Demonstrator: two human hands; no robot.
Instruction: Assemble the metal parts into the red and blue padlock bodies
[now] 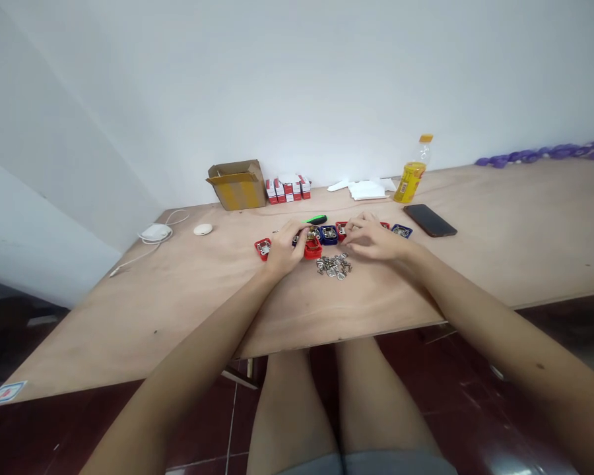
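Wooden tabletop (178, 310), rear edge at white wall (327, 79). Left hand (283, 251): fingers bent beside 1 red case (313, 250), mid-tabletop; grip cannot be told. Right hand (375, 239): fingers curled, hold unclear. At least 6 cases (329, 235); 1 metal-parts heap (334, 266), uncounted, frontward. Wood spans onward to front edge. Rear edge: 5 cartons (288, 192), 1 bottle (410, 182).
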